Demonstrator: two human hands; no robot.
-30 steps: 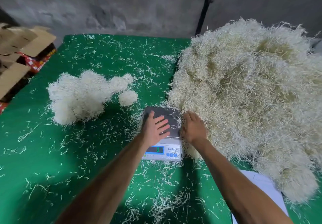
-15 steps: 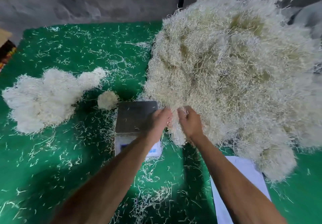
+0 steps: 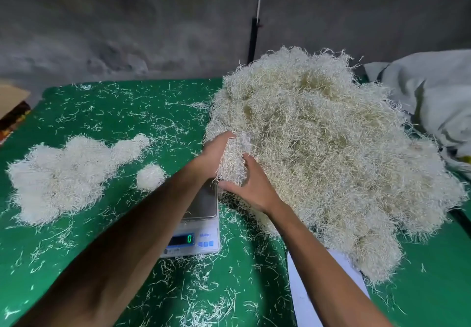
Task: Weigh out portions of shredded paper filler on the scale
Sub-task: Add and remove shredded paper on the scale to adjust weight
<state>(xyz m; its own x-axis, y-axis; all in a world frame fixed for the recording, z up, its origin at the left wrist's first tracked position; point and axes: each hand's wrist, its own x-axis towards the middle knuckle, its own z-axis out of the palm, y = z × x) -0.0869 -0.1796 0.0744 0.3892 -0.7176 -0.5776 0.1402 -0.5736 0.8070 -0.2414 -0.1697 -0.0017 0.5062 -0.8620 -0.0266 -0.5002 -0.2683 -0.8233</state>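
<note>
Both the left hand (image 3: 216,152) and the right hand (image 3: 251,184) clutch one pale clump of shredded paper (image 3: 233,160) at the big heap's (image 3: 331,153) left edge, directly above the far end of the small white digital scale (image 3: 201,218), whose steel pan lies bare just beneath.

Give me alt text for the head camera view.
Both hands, left hand and right hand, grip a clump of shredded paper pulled from the big heap, above a scale reading 0 on a green table.
</note>
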